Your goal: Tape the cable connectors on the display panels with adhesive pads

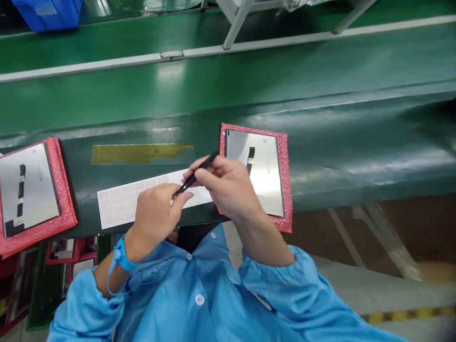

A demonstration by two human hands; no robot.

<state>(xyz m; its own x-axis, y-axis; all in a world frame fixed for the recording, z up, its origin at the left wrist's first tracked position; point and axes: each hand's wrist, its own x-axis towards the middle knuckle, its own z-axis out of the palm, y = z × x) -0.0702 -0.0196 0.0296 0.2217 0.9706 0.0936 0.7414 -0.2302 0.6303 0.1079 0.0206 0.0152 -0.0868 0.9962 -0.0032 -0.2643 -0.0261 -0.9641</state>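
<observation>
Wearing a blue smock [199, 318], cut off by the bottom edge of the frame. With the right hand [231, 187], at centre, pinching a slim black tool [189, 181] slantwise between closed fingers. With the left hand [155, 209], left of centre, curling the fingers in around the tool's lower tip and hiding it: cannot tell whether gripping it. Covering part of a white sheet [117, 205], marked with patches too faint to read. Overlapping, right of centre, the lower left of a glossy panel [270, 164] on pink wrapping [287, 190], jutting past the near edge of the worktop [342, 161]. Having room for moving beyond it, toward the frame's right edge. At left, seeing a second panel [37, 185], cut off. Farther, at upper left, seeing a blue bin [50, 14], cropped by the top edge.
</observation>
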